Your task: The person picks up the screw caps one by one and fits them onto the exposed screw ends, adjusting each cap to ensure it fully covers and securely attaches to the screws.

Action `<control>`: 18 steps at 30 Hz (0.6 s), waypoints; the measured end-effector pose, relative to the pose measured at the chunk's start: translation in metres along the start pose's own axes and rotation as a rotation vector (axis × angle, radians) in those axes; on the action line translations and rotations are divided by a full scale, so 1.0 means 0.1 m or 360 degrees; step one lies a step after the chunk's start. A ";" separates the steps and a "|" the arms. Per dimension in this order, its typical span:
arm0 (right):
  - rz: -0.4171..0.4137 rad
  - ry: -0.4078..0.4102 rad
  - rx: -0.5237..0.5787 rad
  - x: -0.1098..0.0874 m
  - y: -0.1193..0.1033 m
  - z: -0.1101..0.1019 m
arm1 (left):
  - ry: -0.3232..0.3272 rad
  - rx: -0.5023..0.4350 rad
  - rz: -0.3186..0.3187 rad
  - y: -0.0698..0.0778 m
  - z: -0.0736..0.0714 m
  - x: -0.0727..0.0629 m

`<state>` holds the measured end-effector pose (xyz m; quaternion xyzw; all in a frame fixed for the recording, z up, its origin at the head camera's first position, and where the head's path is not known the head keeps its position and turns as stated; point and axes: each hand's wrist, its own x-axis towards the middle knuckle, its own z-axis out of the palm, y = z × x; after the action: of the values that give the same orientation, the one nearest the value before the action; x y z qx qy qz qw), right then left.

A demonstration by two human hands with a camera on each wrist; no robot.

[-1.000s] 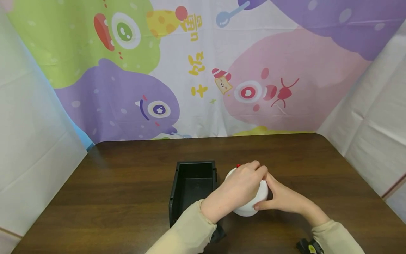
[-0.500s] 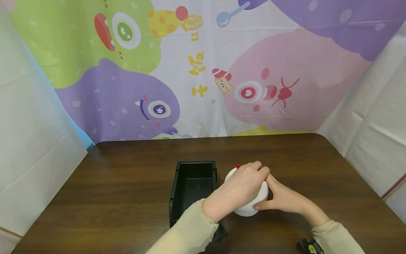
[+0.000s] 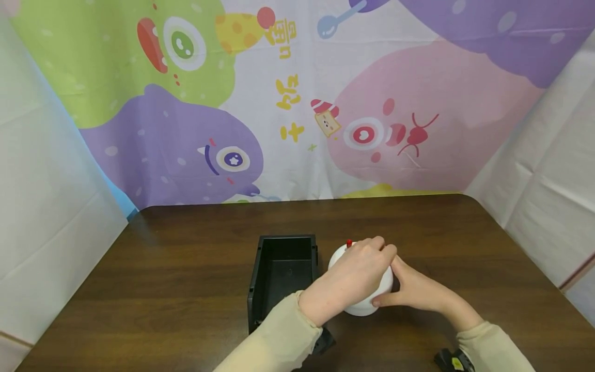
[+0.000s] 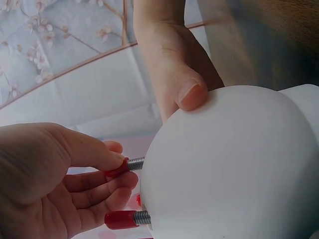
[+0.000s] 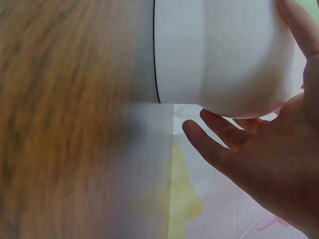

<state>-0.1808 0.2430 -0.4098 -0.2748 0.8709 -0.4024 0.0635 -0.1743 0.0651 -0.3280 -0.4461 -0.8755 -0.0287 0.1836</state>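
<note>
A white rounded body point(image 3: 383, 285) stands on the table, right of the middle. Out of its top, in the left wrist view, stick red-capped pegs with ridged metal shanks. My left hand point(image 3: 353, 274) reaches over the top and pinches one red-capped peg point(image 4: 117, 168) between thumb and fingers. Another red-capped peg point(image 4: 121, 219) stands beside those fingers. From the right, my right hand point(image 3: 416, 293) holds the white body's side, its thumb at the near side and its fingers around the far side. My left hand covers most of the top in the head view.
A black open-topped bin point(image 3: 283, 279) stands just left of the white body, partly behind my left forearm. The brown wooden table point(image 3: 162, 289) extends to both sides. A cartoon-printed cloth point(image 3: 297, 170) hangs behind its far edge.
My left hand has turned and shifted slightly to the right, its fingers still at the top. More of a red cap shows at the far edge. My right hand stays put.
</note>
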 end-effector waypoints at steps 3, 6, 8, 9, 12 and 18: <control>0.0001 0.0002 -0.0002 0.00 0.00 0.00 | 0.0000 0.0023 -0.0011 0.01 0.01 0.00; 0.0011 0.0004 -0.0005 0.00 0.00 0.00 | -0.0002 0.0032 -0.0015 0.01 0.02 0.00; 0.0012 0.0005 -0.0003 0.00 0.00 0.00 | -0.0015 0.0026 -0.0020 0.01 0.02 0.00; 0.0011 0.0004 0.0002 0.00 0.00 0.00 | -0.0022 0.0023 -0.0023 0.01 0.03 0.01; 0.0008 0.0001 0.0010 0.00 0.01 0.01 | -0.0041 0.0014 -0.0027 0.02 0.02 0.00; 0.0013 -0.0007 0.0020 0.00 0.02 0.01 | -0.0091 0.0036 -0.0022 0.03 0.01 0.00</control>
<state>-0.1817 0.2434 -0.4115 -0.2716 0.8694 -0.4070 0.0687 -0.1725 0.0672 -0.3292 -0.4385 -0.8837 -0.0073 0.1634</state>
